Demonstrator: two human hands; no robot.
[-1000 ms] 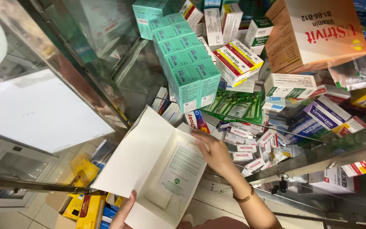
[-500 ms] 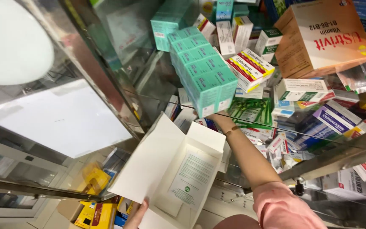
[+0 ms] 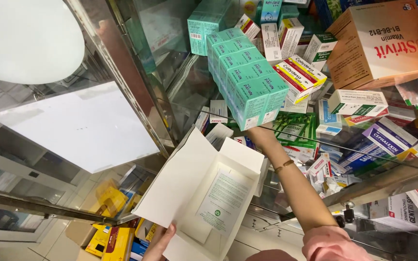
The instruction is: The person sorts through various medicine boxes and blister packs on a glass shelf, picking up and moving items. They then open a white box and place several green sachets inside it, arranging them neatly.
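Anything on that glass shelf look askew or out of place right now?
Yes. Small boxes on the glass shelf lie jumbled at odd angles, unlike the neat teal boxes. The right hand reaches beneath those; the left hand holds an open white carton.

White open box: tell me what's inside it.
The white open box, held by the left hand, contains a printed paper leaflet against its inner wall. Anything beneath the leaflet is hidden.

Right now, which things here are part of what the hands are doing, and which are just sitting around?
In hand:
left hand holding open white carton
right hand reaching under teal boxes

Lying about:
brown carton
red-and-white boxes
green blister packs
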